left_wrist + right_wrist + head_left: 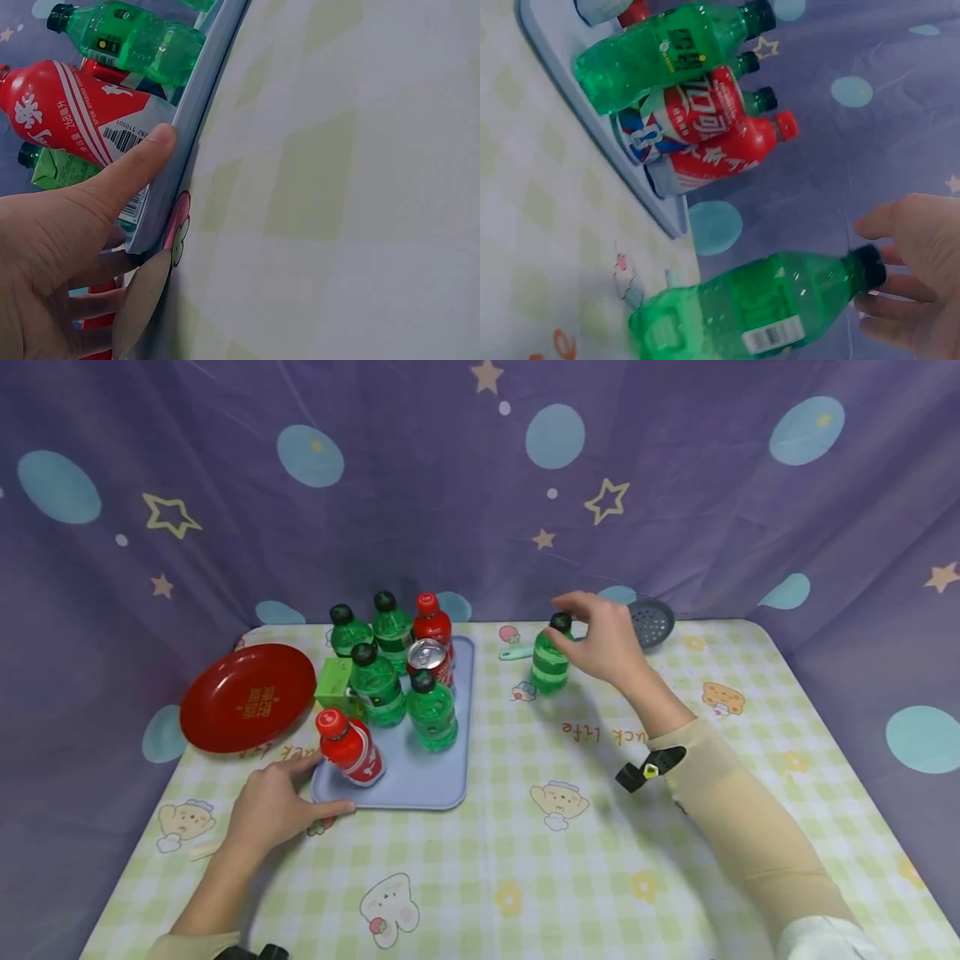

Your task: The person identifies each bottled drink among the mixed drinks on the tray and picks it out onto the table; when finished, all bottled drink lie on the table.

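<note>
Purple curtain (450, 518), patterned with stars: we see it rising behind the tray. Checked tablecloth (465, 860), cartoon prints, spread beneath the tray. Tray (405, 792), pale blue, rounded corners. Red plate (213, 702), gold lettering, just left of the tray. Skimmer (651, 622), dark perforated head, mint handle, to the right of the tray's far end. Left hand (266, 806): we find it spread around the tray's near left corner, thumb along the near rim, holding nothing else. Right hand (606, 639): well right of the tray, thumb and fingers parted loosely about a black cap (560, 622); we cannot tell whether they touch it. Green bottle (551, 670), wearing that cap: upright, right of the tray. Four more green bottles (432, 718), black-capped: we count them on the tray. Near red bottle (348, 750), at the tray's near left corner. Far red bottle (432, 625), at the tray's far end. Soda can (429, 655), red, silver top, toward the tray's right side. Green carton (333, 681), at the tray's left edge.
</note>
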A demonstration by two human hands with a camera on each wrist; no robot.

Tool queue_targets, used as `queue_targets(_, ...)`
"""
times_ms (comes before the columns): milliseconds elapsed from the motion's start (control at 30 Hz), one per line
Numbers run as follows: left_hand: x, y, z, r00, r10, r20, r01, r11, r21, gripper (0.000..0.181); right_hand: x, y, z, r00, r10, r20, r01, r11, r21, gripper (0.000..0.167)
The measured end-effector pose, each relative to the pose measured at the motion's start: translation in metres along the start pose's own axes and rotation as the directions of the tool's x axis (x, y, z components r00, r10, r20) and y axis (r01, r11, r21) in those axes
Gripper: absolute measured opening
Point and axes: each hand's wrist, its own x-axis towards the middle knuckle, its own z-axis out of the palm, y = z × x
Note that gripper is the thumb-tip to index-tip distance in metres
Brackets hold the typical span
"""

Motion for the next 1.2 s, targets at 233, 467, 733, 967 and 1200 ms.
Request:
queue_targets(233,0.000,0.000,0.000,1.000,0.001,-0.002,-0.001,1.000,0.005,0.106,0.012,-0.026,0.000,0.998,-0.058,-0.024,0.059,0.998,0.018,0.039)
queue_targets(467,0.001,-0.001,0.001,1.000,-0.001,0.001,0.001,1.000,0.017,0.106,0.019,-0.054,0.010,0.987,-0.155,-0.041,0.159,0.981,0.114,0.037)
queue_targets(733,0.002,-0.001,0.000,1.000,-0.001,0.003,0.001,1.000,0.019,0.107,0.021,-0.096,0.025,0.964,-0.263,-0.042,0.265,0.933,0.244,0.035)
queue_targets(967,0.001,-0.001,0.000,1.000,0.002,-0.001,-0.002,1.000,0.020,0.105,0.023,-0.131,0.038,0.928,-0.373,-0.003,0.346,0.859,0.377,0.036)
queue_targets(1200,0.002,-0.001,0.001,1.000,0.005,-0.007,-0.005,1.000,0.027,0.106,0.021,-0.160,0.051,0.900,-0.431,0.055,0.375,0.833,0.406,0.040)
